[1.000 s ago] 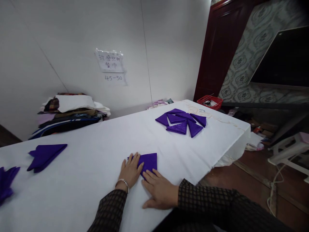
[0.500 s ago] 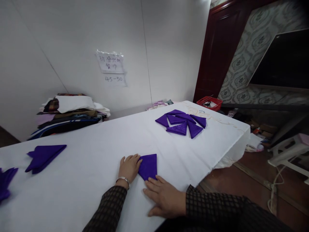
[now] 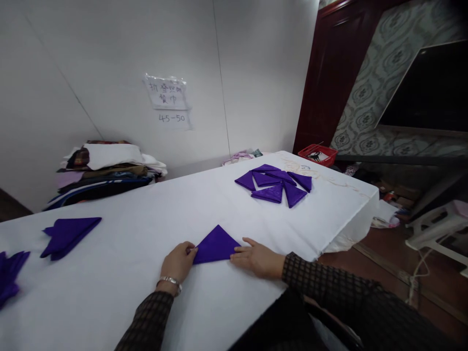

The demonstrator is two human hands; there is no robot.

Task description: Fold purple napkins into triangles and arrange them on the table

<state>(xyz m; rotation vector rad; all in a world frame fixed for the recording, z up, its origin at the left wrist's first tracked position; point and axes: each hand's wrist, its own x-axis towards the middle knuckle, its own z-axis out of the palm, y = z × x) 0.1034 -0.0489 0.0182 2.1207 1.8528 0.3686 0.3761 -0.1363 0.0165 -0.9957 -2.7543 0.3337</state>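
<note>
A purple cloth napkin lies folded into a triangle on the white-covered table, its point facing away from me. At its left corner my left hand, with a bracelet at the wrist, has thumb and fingers closed on the fabric. My right hand rests on the right corner, fingers stretched out flat and thumb apart. Farther back sits a group of several folded purple napkins. Over on the left are another folded napkin and a bunched purple cloth, partly cut off by the frame edge.
The white tablecloth drapes over the table's right edge. Behind the table stands a pile of folded clothes. A red basket is near the far right corner; a white stool stands on the floor at right. Handwritten paper hangs on the wall.
The napkin has gone from a four-sided shape to a triangle with its long edge toward me. My left hand moved left and closed on a corner; my right hand moved up to the other.
</note>
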